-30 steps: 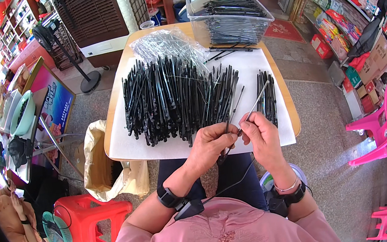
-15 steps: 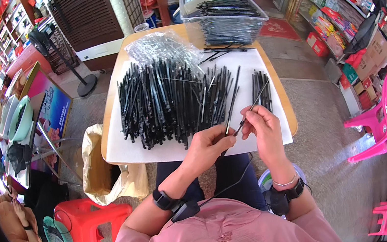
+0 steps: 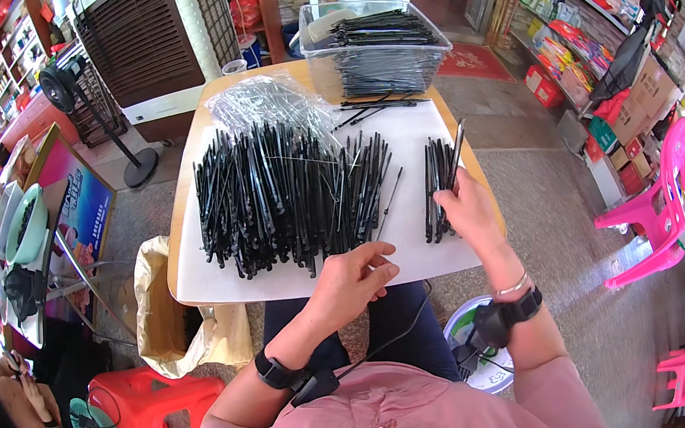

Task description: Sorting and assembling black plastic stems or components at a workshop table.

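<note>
My right hand (image 3: 470, 212) is at the right side of the white sheet, closed round a thin black rod (image 3: 459, 145) that slants up from its fingers. Beneath and beside it lies a small bundle of similar black rods (image 3: 432, 179). Close to the sheet's front edge is my left hand (image 3: 358, 278), its thumb and forefinger apart and nothing visible between them. Left of centre spreads a large pile of black rods (image 3: 271, 202). One thinner rod (image 3: 391, 204) lies by itself between the pile and the small bundle.
Behind the pile are crumpled clear plastic bags (image 3: 270, 106), and a clear bin (image 3: 378, 64) of more rods stands at the table's far end. A paper bag (image 3: 155, 315) and red stool (image 3: 146, 408) are on the left, with pink chairs (image 3: 665, 204) on the right.
My right hand has moved right to the small bundle, carrying a rod. My left hand no longer has a rod in it and has drawn slightly left and down. The view has shifted a little.
</note>
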Available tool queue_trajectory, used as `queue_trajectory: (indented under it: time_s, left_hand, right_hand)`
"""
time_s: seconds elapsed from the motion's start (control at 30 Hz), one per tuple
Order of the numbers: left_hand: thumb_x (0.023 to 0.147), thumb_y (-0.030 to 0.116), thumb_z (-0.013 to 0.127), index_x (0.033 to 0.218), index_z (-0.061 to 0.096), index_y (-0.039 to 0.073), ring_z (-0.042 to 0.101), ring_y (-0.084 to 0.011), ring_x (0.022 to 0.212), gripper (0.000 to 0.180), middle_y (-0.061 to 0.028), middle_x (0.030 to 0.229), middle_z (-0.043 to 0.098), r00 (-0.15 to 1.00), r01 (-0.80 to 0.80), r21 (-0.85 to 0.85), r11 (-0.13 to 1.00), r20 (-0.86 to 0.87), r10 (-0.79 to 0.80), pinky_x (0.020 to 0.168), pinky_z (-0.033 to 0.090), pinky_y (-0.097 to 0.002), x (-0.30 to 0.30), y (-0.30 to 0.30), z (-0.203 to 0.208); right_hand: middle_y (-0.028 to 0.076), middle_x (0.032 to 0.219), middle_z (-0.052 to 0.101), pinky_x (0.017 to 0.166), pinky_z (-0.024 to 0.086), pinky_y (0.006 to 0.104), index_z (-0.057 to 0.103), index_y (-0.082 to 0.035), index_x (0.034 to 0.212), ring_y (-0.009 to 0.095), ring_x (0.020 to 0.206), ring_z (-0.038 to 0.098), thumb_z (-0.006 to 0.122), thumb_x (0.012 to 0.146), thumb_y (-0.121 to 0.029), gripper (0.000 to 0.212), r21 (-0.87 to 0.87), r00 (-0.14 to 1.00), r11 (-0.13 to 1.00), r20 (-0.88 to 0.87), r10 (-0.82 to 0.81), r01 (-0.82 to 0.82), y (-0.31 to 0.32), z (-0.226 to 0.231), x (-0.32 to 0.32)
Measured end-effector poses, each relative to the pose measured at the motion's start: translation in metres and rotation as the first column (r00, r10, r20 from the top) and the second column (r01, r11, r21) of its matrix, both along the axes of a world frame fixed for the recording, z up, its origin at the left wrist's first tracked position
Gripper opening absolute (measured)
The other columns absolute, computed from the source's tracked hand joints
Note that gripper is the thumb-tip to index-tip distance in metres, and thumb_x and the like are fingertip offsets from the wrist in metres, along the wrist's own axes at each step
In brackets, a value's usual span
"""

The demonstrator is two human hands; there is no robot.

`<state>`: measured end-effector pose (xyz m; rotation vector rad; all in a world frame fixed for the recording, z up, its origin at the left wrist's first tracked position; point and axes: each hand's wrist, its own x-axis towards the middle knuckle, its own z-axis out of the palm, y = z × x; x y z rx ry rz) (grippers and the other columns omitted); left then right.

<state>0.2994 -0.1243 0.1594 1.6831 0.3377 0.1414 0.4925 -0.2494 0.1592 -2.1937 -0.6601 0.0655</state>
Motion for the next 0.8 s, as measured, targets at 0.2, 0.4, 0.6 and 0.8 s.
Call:
queue_trajectory:
  time_s: [0.2,0.4,0.6,0.8]
  left_hand:
    - [0.088,0.009,0.06,0.108,0.061,-0.004,0.059,-0.0061,0.064,0.023,-0.0031,0.076,0.063,0.998,-0.069,0.057,0.996,0.009,0.069,0.056,0.049,-0.0209,-0.017,0.015,0.0]
    - [0.087,0.01,0.061,0.1,0.063,-0.005,0.062,-0.0101,0.06,0.019,-0.008,0.071,0.065,0.988,-0.155,0.108,0.982,0.023,0.153,0.055,0.05,-0.0243,-0.024,0.025,-0.002]
    - [0.087,0.008,0.06,0.1,0.064,-0.003,0.061,-0.0081,0.062,0.018,-0.0045,0.071,0.063,0.99,-0.118,0.138,0.983,-0.061,0.127,0.055,0.051,-0.0224,-0.024,0.02,0.002]
    - [0.087,0.01,0.061,0.118,0.052,-0.011,0.064,-0.0144,0.062,0.038,-0.0086,0.078,0.065,0.984,-0.127,-0.229,0.965,-0.153,0.093,0.055,0.053,-0.0247,-0.013,0.011,-0.012]
  right_hand:
    - [0.017,0.102,0.054,0.078,0.047,0.0435,0.057,-0.004,0.099,0.035,0.087,0.059,0.059,0.082,-0.013,0.02,-0.047,0.917,0.999,0.399,0.016,0.002,0.008,-0.015,-0.003]
    - [0.013,0.093,0.051,0.073,0.048,0.0412,0.059,-0.008,0.089,0.032,0.083,0.059,0.056,0.081,-0.006,0.008,-0.317,0.851,0.854,0.2,0.485,-0.412,0.031,-0.019,-0.054]
    - [0.011,0.089,0.05,0.069,0.048,0.0396,0.058,-0.007,0.089,0.031,0.081,0.058,0.056,0.08,-0.001,0.01,-0.335,0.748,0.777,0.243,0.618,-0.534,0.017,-0.008,-0.051]
    - [0.013,0.094,0.052,0.067,0.047,0.0402,0.055,-0.004,0.09,0.032,0.083,0.058,0.053,0.083,0.0,0.009,-0.15,0.714,0.746,0.217,0.666,-0.649,0.002,-0.007,-0.069]
